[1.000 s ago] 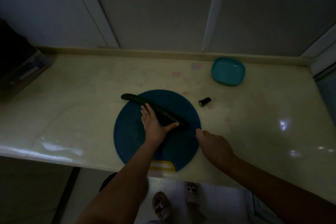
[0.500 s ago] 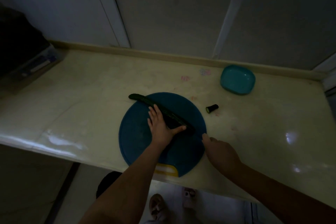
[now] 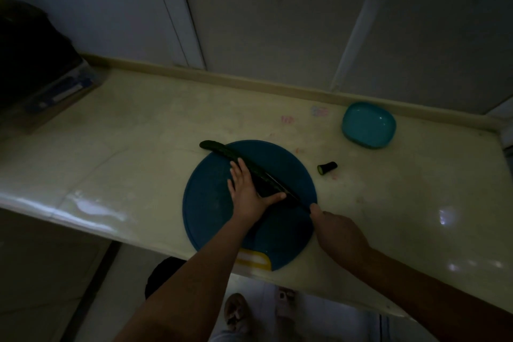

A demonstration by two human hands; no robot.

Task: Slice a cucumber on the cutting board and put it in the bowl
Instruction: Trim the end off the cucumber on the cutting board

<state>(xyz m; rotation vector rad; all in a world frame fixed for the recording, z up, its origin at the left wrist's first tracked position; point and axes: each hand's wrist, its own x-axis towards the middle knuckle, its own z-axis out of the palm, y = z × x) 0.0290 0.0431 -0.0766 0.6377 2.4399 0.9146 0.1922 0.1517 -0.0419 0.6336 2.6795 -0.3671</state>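
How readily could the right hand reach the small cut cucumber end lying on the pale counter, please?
Probably yes: bare counter lies between the right hand and the cucumber end, though that hand grips a dark knife.

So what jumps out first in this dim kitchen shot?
The round blue board in the middle of the pale counter, with a dark cucumber lying slantwise across it. The left hand presses the cucumber while the right hand holds a knife to it. A teal bowl sits back right.
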